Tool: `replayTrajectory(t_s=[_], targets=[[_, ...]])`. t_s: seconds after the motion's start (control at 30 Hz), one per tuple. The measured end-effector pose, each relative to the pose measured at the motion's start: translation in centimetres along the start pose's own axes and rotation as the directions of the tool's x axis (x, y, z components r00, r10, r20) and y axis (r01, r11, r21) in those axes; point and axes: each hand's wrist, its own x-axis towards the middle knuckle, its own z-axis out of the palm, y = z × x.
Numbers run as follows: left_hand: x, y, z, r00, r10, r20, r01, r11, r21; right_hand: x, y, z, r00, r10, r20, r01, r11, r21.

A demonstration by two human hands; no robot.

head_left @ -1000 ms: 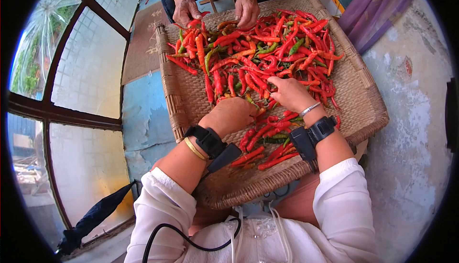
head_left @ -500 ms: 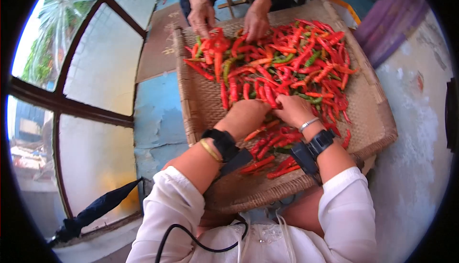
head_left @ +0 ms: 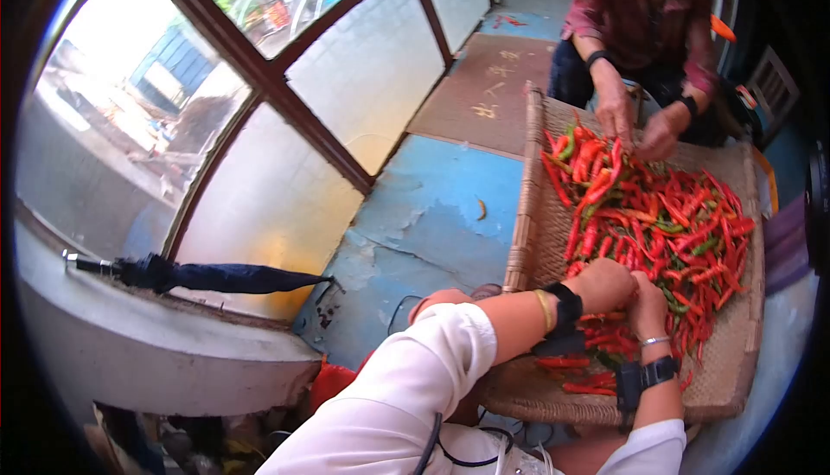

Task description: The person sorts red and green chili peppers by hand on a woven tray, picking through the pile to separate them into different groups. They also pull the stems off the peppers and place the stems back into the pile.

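Observation:
Red chili peppers [head_left: 640, 242], with a few green and orange ones among them, lie heaped in a woven bamboo tray [head_left: 516, 242]. My left hand [head_left: 603, 285] is closed over the near part of the heap. Its fingertips meet those of my right hand [head_left: 648, 306], also closed, at what looks like a chili pepper mostly hidden by the fingers. More peppers [head_left: 596, 384] lie beneath my wrists at the tray's near side. Both wrists carry black straps with dark boxes.
Across the tray, another person's hands [head_left: 616, 114] handle peppers at the far edge. On the left stand framed windows [head_left: 363, 86] and a ledge with a folded dark umbrella [head_left: 233, 276]. A single pepper [head_left: 482, 209] lies on the worn blue floor [head_left: 415, 190], near a brown mat [head_left: 484, 86].
My view has swung left, so the tray and hands appear farther right and more window shows. My hands stay together over the near peppers. The other person's hands have drawn closer together.

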Motion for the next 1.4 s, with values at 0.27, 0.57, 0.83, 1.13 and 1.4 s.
replayTrajectory(t_s=[0.27,0.57,0.83,1.13,1.4], targets=[[0.0,0.3,-0.7,0.98,-0.007,-0.198,-0.006,0.998,-0.066,0.4,-1.8,-3.2,0.982,0.18,0.051,-0.183,0.981,0.066],[0.6,0.1,1.1,0.995,-0.017,-0.094,0.018,1.0,0.01,0.2,3.5,0.8,0.99,-0.022,0.137,0.025,0.999,-0.024],[-0.1,0.9,0.1,0.955,0.121,-0.27,-0.139,0.989,-0.046,-1.7,-3.2,-7.1,0.902,0.268,0.339,-0.415,0.757,0.504],[0.6,-0.3,-1.8,0.999,-0.027,-0.031,0.021,0.981,-0.195,-2.7,-0.3,-9.9,0.914,0.255,0.316,-0.402,0.452,0.796],[-0.4,0.3,-3.5,0.985,0.133,0.107,-0.06,0.858,-0.51,-2.7,-1.1,-10.3,0.888,0.216,0.407,-0.435,0.684,0.586]])
